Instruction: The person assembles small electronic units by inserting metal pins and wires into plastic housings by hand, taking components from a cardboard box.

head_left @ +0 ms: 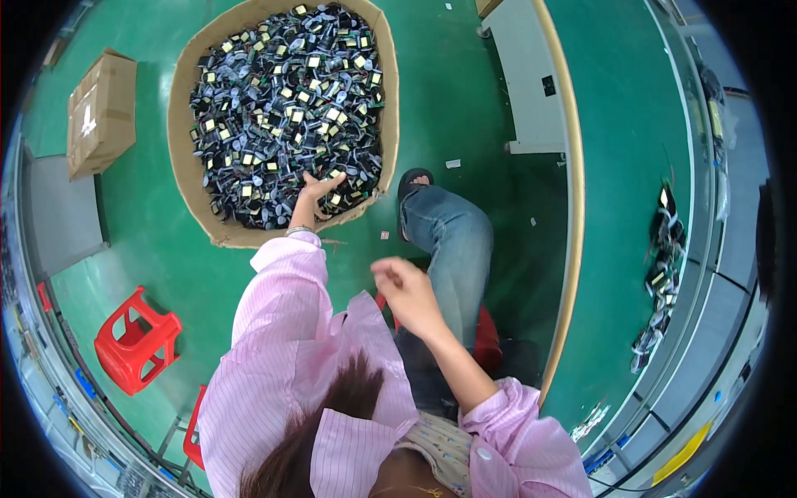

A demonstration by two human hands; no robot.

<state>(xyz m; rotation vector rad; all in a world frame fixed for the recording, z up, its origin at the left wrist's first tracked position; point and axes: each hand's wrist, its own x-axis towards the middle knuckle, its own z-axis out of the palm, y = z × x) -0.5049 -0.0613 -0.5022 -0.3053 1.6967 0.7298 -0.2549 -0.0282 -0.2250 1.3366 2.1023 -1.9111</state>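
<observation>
A large open cardboard box point(184, 149) is full of small electronic parts point(290, 108) with black bodies, pale yellow squares and dark wires. My left hand point(315, 195) reaches over the box's near side, its fingers spread against the top of the heap. One pale-topped part lies at its fingertips; no firm grip on it shows. Outside the box, my right hand point(404, 290) hovers above my lap, beside my bent knee. Its fingers are loosely curled together, and nothing shows in them.
To my right stands a green-topped bench point(631, 191) with a tan edge, bearing a row of similar parts point(664, 274). A taped carton point(104, 112) stands at the far left. A red stool point(137, 340) is nearer on the left. Small scraps lie on the green floor point(448, 91).
</observation>
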